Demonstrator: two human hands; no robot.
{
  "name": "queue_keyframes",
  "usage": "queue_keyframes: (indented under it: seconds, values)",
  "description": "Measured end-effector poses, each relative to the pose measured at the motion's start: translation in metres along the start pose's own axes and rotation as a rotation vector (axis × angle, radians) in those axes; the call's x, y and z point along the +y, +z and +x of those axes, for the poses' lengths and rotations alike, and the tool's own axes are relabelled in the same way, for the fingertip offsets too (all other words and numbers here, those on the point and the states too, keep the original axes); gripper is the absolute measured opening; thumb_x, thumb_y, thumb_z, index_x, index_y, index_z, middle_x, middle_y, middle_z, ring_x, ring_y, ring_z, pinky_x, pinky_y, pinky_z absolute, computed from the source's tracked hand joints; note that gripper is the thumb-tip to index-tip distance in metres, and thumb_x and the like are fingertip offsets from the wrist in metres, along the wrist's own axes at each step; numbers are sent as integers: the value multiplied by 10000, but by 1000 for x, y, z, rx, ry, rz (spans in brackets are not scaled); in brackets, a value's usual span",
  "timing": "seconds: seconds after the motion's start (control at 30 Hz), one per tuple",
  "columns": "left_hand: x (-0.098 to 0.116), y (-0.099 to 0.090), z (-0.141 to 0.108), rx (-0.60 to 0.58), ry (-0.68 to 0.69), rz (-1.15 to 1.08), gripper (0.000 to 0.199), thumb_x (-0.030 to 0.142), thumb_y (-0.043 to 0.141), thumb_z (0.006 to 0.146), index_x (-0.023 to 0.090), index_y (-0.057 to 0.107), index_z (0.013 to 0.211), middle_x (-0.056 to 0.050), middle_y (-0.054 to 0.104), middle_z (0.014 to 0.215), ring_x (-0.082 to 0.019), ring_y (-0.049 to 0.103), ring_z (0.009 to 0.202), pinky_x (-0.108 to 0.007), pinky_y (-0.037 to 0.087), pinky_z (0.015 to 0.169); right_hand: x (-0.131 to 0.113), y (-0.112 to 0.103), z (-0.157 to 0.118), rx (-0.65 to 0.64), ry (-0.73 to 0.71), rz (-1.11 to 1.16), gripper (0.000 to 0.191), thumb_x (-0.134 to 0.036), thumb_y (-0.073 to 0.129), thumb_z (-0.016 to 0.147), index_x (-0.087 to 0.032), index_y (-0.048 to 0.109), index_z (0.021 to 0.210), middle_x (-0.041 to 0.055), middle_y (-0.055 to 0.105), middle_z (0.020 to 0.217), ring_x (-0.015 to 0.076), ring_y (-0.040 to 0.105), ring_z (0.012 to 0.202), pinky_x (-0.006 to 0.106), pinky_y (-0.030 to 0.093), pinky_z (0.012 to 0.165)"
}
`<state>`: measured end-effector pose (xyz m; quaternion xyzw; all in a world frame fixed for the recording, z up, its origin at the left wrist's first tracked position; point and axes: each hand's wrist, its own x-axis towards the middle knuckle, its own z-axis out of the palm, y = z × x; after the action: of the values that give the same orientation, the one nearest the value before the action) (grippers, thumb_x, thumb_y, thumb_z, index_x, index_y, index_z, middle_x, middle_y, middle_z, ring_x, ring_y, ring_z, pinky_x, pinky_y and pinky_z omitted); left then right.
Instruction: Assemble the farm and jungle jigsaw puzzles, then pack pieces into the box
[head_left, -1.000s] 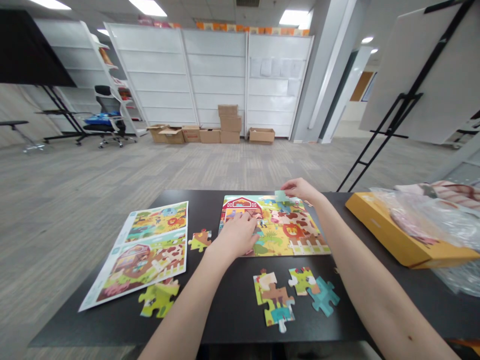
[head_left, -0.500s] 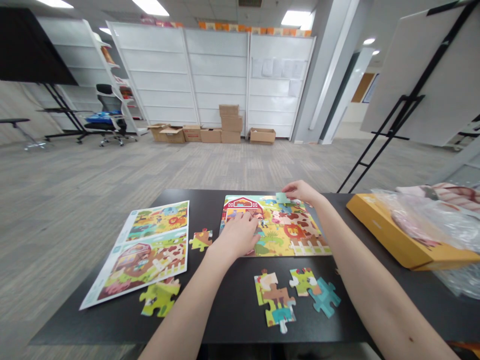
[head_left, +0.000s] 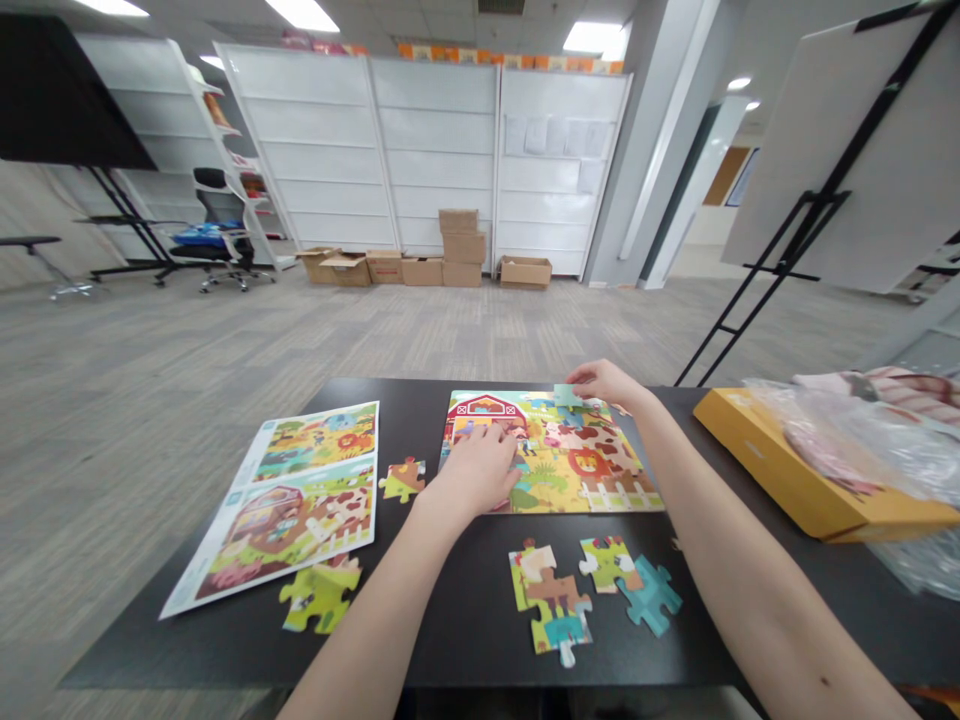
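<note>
A farm-and-animals jigsaw puzzle (head_left: 555, 480) lies on the black table, showing a red barn, a cow and a lion. My left hand (head_left: 484, 465) rests open on its left part, fingers lying over the barn and hiding some of it. At the puzzle's far edge, my right hand (head_left: 604, 383) pinches a pale green puzzle piece (head_left: 567, 395), closed on its right side. Nearer to me lie several loose pieces, among them a teal piece (head_left: 651, 595), a green piece (head_left: 606, 562) and a brown-and-teal group (head_left: 551, 600).
To the left lies a printed picture sheet (head_left: 300, 500), with a lime-green piece (head_left: 321, 595) by its lower edge and another puzzle piece (head_left: 403, 479) beside it. A yellow box (head_left: 795, 475) with plastic-wrapped items stands on the right of the table (head_left: 450, 640).
My right hand and the pale green piece have shifted very slightly to the right. My left hand stays in place on the puzzle.
</note>
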<state>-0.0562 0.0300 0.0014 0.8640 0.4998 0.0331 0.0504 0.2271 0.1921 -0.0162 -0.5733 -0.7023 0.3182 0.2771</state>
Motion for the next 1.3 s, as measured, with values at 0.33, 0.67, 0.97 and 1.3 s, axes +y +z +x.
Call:
queue_keyframes:
  seconds: [0.33, 0.67, 0.97, 1.3]
  values:
    - [0, 1, 0, 19, 2, -17, 307, 373, 540, 929, 165, 623, 1139, -163, 577, 1328, -337, 537, 1220, -475, 457, 1036, -7, 13, 6, 59, -67, -35, 197, -132, 758, 686, -147, 782, 881, 41, 759, 762, 149, 667, 685, 230, 541, 664]
    - [-1, 3, 1, 25, 6, -21, 306, 377, 540, 923, 182, 627, 1142, -150, 582, 1318, -325, 540, 1214, -474, 454, 1037, -11, 27, 10, 79, -89, 20, 186, -145, 703, 739, -142, 773, 912, 45, 762, 784, 153, 680, 716, 242, 549, 696]
    - [0, 2, 0, 22, 16, -18, 324, 356, 505, 934, 158, 625, 1159, -171, 581, 1307, -346, 535, 1207, -487, 464, 1021, -22, 40, 7, 41, -95, 68, 158, -149, 718, 746, -144, 764, 897, 54, 762, 808, 147, 681, 720, 240, 556, 700]
    - [-1, 2, 0, 29, 18, -8, 314, 345, 509, 931, 163, 625, 1159, -165, 588, 1279, -343, 546, 1200, -480, 465, 1013, -22, 23, 4, 33, -49, 151, 135, -135, 721, 764, -137, 754, 894, 56, 753, 809, 135, 667, 701, 239, 569, 688]
